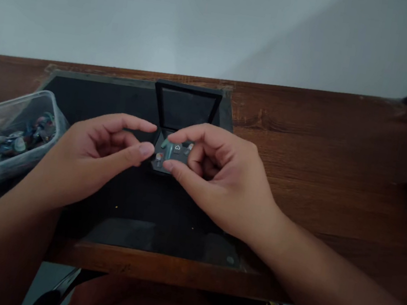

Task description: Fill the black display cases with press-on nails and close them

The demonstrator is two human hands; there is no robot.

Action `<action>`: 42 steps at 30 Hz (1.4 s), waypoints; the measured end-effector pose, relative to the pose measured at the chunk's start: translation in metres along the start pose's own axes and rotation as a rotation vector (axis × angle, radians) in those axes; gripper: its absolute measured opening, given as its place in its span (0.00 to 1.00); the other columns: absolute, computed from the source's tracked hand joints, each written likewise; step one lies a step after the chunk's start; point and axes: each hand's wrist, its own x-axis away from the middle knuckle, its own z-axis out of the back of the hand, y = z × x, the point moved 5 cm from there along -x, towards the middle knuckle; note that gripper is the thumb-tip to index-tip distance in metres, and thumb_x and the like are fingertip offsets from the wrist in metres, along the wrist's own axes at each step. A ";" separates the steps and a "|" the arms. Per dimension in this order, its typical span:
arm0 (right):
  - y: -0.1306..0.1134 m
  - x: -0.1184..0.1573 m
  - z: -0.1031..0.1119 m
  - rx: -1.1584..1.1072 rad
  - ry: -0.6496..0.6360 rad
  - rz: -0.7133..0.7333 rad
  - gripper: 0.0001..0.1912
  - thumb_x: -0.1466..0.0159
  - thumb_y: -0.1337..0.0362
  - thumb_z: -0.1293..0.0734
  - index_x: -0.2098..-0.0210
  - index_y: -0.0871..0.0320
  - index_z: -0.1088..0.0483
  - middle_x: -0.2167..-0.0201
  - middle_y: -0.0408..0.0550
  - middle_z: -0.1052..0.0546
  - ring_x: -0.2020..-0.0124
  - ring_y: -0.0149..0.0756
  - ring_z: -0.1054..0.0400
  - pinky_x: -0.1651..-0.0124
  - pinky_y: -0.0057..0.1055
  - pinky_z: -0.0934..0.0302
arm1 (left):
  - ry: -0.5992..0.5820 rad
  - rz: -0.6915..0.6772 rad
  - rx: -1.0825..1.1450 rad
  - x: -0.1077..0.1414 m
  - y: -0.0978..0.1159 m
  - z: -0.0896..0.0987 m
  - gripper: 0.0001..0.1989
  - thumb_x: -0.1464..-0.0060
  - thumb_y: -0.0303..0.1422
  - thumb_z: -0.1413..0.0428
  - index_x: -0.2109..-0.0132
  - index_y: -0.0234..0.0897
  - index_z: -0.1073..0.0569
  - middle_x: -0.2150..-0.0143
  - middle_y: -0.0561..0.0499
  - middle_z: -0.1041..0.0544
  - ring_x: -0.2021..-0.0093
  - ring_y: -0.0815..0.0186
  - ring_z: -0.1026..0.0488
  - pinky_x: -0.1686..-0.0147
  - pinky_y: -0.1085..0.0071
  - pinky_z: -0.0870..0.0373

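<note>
A small black display case (157,170) stands with its framed lid raised. Inside it are a teal-green curved piece (169,150), a dark piece with a white heart outline (177,147) and other tiny trinkets. My left hand (101,153) hovers at the case's left side, thumb and forefinger apart with nothing between them. From the right, my right hand (219,170) reaches over the case. Its thumb and forefinger are spread around the teal-green piece; whether they touch it I cannot tell. My right fingers hide the case's right part.
A clear plastic tub (49,100) full of small mixed trinkets stands at the left. Under the case lies a dark mat (132,228) on a wooden table (321,179), its front edge near my body. A pale wall (169,21) rises behind.
</note>
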 end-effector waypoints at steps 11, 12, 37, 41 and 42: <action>0.009 -0.001 -0.011 0.301 -0.122 -0.135 0.11 0.34 0.69 0.24 0.52 0.54 0.15 0.80 0.30 0.38 0.80 0.25 0.45 0.71 0.30 0.46 | 0.022 -0.075 -0.520 0.000 -0.015 0.007 0.15 0.38 0.47 0.34 0.51 0.46 0.12 0.77 0.59 0.30 0.78 0.70 0.35 0.78 0.73 0.41; 0.009 -0.001 -0.011 0.332 -0.126 -0.155 0.11 0.34 0.70 0.24 0.52 0.54 0.15 0.80 0.30 0.38 0.80 0.25 0.45 0.71 0.30 0.46 | 0.008 -0.079 -0.542 0.000 -0.016 0.006 0.15 0.38 0.47 0.34 0.51 0.47 0.12 0.78 0.59 0.31 0.79 0.70 0.36 0.79 0.72 0.42; 0.000 0.001 -0.002 0.658 -0.147 -0.180 0.09 0.33 0.64 0.27 0.53 0.53 0.16 0.78 0.36 0.27 0.77 0.31 0.35 0.70 0.32 0.48 | -0.138 -0.017 -0.491 -0.006 -0.029 -0.007 0.20 0.38 0.51 0.35 0.47 0.46 0.10 0.77 0.55 0.31 0.77 0.66 0.37 0.76 0.69 0.44; -0.003 0.001 0.001 0.780 -0.162 -0.174 0.09 0.33 0.65 0.27 0.54 0.53 0.15 0.76 0.39 0.25 0.77 0.32 0.35 0.70 0.33 0.51 | -0.190 -0.012 -0.491 -0.006 -0.029 -0.009 0.21 0.36 0.50 0.37 0.45 0.46 0.11 0.77 0.56 0.32 0.77 0.67 0.38 0.76 0.70 0.43; -0.003 0.001 0.001 0.783 -0.167 -0.173 0.09 0.32 0.65 0.27 0.54 0.53 0.15 0.76 0.39 0.24 0.77 0.32 0.35 0.70 0.33 0.51 | -0.208 -0.015 -0.490 -0.005 -0.028 -0.009 0.21 0.35 0.50 0.37 0.45 0.46 0.11 0.77 0.57 0.33 0.76 0.67 0.38 0.75 0.71 0.42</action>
